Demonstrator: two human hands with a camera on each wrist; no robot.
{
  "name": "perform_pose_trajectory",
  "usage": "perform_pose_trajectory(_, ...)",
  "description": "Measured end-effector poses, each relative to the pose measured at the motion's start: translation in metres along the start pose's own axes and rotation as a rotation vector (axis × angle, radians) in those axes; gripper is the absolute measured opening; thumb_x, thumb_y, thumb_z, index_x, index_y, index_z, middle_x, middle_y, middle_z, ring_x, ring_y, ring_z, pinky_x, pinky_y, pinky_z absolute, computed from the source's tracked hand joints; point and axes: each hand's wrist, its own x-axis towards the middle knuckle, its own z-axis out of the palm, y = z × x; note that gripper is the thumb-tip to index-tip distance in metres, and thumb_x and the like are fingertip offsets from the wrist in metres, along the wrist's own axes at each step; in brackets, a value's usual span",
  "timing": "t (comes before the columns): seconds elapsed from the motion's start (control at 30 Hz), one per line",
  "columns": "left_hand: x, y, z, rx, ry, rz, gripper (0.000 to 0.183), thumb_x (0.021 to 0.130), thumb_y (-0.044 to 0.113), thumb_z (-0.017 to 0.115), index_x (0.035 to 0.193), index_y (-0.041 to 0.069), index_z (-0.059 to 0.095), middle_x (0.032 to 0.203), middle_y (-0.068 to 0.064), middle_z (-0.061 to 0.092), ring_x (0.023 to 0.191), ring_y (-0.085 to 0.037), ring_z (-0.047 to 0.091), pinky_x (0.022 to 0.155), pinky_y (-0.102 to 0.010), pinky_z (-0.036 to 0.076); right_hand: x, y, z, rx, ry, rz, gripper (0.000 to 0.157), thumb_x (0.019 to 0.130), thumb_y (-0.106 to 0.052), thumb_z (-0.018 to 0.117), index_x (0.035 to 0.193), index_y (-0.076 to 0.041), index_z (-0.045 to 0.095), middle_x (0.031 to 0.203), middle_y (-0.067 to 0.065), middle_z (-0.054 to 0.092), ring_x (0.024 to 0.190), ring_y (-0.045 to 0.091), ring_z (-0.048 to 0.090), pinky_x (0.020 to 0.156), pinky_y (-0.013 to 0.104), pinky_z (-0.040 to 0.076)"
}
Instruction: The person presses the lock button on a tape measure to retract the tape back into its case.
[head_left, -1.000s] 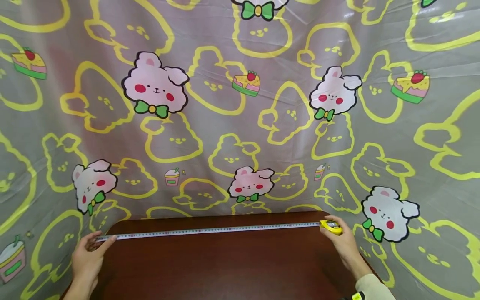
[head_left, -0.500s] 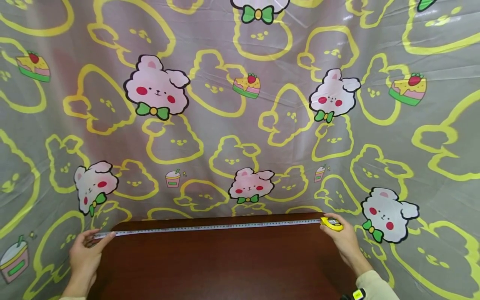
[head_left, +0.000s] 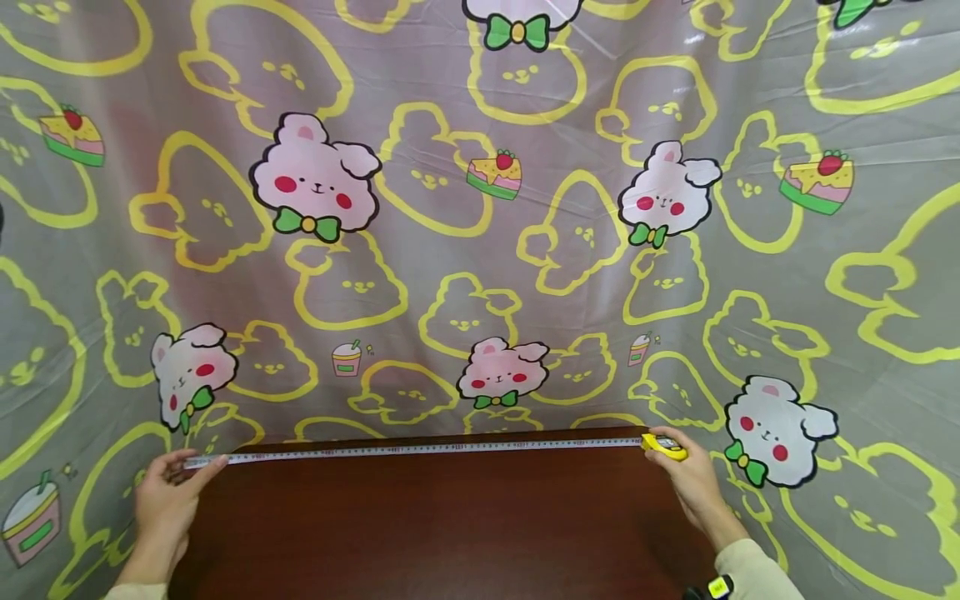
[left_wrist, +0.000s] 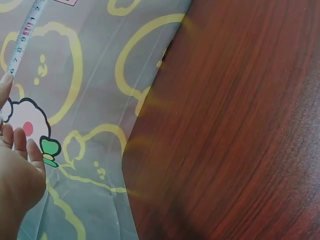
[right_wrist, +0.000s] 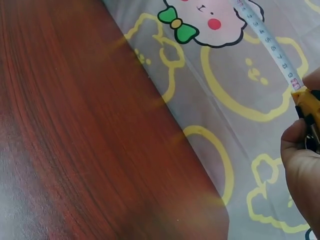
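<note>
Tape (head_left: pixel 420 451) runs straight, anchored at both ends! Your left hand (head_left: pixel 165 496) pinches it; your right hand (head_left: pixel 693 478), fingers curled, grips the case (head_left: pixel 671 448).

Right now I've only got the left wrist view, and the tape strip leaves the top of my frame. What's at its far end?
Observer: A yellow tape case, held in the right hand.
Operator: Any slack along the way?
Observer: None clear. In the head view the strip looks nearly straight from the left hand to the case.
Operator: Which mark sits at the case mouth?
Observer: The right wrist view shows a red figure there, just past a black 9; I can't read its value.
</note>
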Motion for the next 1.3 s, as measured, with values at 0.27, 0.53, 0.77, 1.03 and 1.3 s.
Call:
perform_pose_trajectory(0.27, -0.001, -0.003, -0.001, -0.012, -0.001, 0.012, 0.043, 0.087, 0.027, 0.087, 0.117, 0.017, 0.058, 0.106, 0.005, 0.053, 0.087, -0.003, 0.05, 0.065, -0.012, 0.043, -0.002, -0.001, -0.001, -0.048, -0.056, -0.006, 0.053, 0.095, -0.014, 0.078, 0.139, 0.003, 0.055, 0.131, 0.022, 0.048, 0.094, 0.017, 0.057, 0.075, 0.023, 0.053)
perform_pose_trajectory(0.53, 0.0, -0.007, -0.001, 0.027, -0.018, 0.016, 0.052, 0.085, 0.031, 0.089, 0.121, 0.012, 0.057, 0.108, 0.004, 0.054, 0.086, -0.001, 0.05, 0.066, -0.011, 0.042, -0.001, 0.0, 0.0, -0.081, -0.09, -0.056, 0.062, 0.091, -0.017, 0.083, 0.143, -0.001, 0.053, 0.131, 0.023, 0.049, 0.097, 0.02, 0.057, 0.077, 0.023, 0.053)
perform_pose_trajectory(0.77, -0.004, -0.012, -0.001, 0.0, -0.021, 0.026, 0.048, 0.084, 0.026, 0.09, 0.118, 0.013, 0.058, 0.098, 0.013, 0.056, 0.083, 0.002, 0.052, 0.066, -0.011, 0.043, 0.0, 0.002, -0.001, -0.128, -0.079, -0.043, 0.066, 0.09, -0.021, 0.084, 0.144, -0.005, 0.05, 0.129, 0.022, 0.049, 0.097, 0.025, 0.055, 0.075, 0.024, 0.051)
perform_pose_trajectory(1.03, -0.008, -0.011, 0.001, 0.0, -0.031, 0.031, 0.048, 0.084, 0.026, 0.09, 0.118, 0.013, 0.058, 0.095, 0.015, 0.057, 0.084, 0.001, 0.052, 0.066, -0.012, 0.043, -0.001, 0.004, -0.001, -0.181, -0.078, -0.051, 0.068, 0.089, -0.025, 0.085, 0.145, -0.005, 0.051, 0.132, 0.023, 0.05, 0.103, 0.031, 0.053, 0.076, 0.025, 0.049)
perform_pose_trajectory(1.3, -0.009, -0.012, 0.006, 0.012, -0.02, 0.052, 0.053, 0.083, 0.026, 0.091, 0.121, 0.008, 0.058, 0.092, 0.019, 0.055, 0.082, 0.001, 0.052, 0.065, -0.012, 0.043, -0.005, 0.0, 0.002, -0.178, -0.088, -0.057, 0.065, 0.089, -0.023, 0.085, 0.143, -0.007, 0.053, 0.131, 0.023, 0.051, 0.102, 0.03, 0.053, 0.076, 0.027, 0.05)
